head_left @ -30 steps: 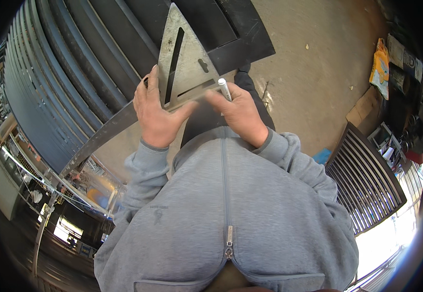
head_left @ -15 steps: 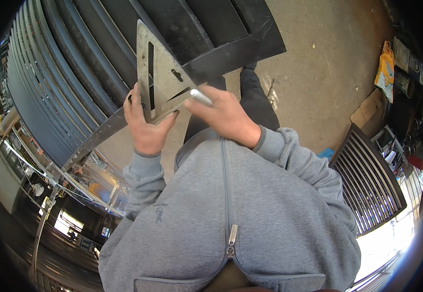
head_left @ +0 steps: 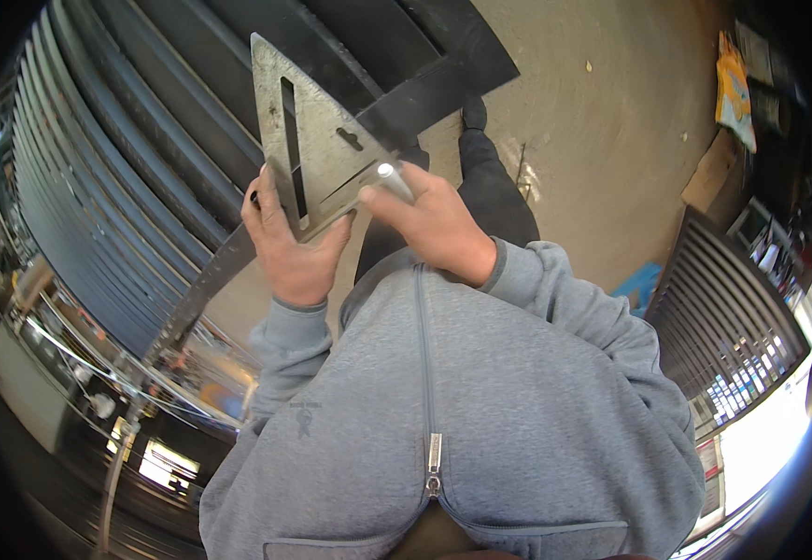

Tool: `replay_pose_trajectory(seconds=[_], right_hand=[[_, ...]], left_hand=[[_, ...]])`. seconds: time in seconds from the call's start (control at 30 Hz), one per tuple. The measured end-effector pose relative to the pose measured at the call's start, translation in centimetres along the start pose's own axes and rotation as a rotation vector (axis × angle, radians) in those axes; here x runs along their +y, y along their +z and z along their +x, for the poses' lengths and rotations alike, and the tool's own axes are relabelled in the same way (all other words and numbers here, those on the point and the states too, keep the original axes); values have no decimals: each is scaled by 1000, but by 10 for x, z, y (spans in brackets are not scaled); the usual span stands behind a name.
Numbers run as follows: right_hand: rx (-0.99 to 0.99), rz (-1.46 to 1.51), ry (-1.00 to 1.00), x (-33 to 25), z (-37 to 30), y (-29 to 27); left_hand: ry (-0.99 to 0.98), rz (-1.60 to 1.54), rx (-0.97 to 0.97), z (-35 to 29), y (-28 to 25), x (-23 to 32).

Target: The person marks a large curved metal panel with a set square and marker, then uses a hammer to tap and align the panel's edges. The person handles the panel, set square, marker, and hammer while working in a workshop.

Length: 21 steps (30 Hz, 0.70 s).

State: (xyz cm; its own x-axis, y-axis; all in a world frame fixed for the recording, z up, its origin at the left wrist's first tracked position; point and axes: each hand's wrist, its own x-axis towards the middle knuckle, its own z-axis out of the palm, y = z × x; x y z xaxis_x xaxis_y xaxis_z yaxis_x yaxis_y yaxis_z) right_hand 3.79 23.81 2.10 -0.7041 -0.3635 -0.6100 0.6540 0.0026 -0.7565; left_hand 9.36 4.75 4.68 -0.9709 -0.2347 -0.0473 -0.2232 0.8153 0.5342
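My left hand [head_left: 292, 245] grips the lower left edge of a triangular metal square [head_left: 317, 140] with slots cut in it, held up against a black steel frame of parallel bars [head_left: 144, 140]. My right hand [head_left: 436, 224] holds a slim silver marker [head_left: 395, 181] whose tip rests at the square's lower right edge. Both hands sit close together in front of my grey zip sweatshirt [head_left: 462, 411].
Below lies a bare concrete floor [head_left: 602, 121], with my dark trouser leg and shoe [head_left: 480, 168] on it. A second barred metal panel [head_left: 733, 317] stands at the right. Yellow and cardboard items [head_left: 733, 84] lie at the upper right. Cluttered metal rails and equipment [head_left: 98, 392] fill the lower left.
The square and both hands have shifted left and slightly up against the black frame. The marker stays at the square's lower right edge.
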Motion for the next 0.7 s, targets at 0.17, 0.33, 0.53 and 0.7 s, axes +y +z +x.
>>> replay_pose_trajectory(seconds=[0.17, 0.33, 0.53, 0.7], right_hand=[[170, 52, -56, 23, -13, 0], [282, 53, -84, 39, -12, 8], [332, 118, -207, 42, 2, 1], [335, 84, -229, 37, 4, -8]], left_hand=[[152, 87, -77, 15, 16, 1], [214, 116, -125, 17, 17, -4], [224, 145, -84, 18, 24, 4], [253, 147, -38, 25, 30, 9]])
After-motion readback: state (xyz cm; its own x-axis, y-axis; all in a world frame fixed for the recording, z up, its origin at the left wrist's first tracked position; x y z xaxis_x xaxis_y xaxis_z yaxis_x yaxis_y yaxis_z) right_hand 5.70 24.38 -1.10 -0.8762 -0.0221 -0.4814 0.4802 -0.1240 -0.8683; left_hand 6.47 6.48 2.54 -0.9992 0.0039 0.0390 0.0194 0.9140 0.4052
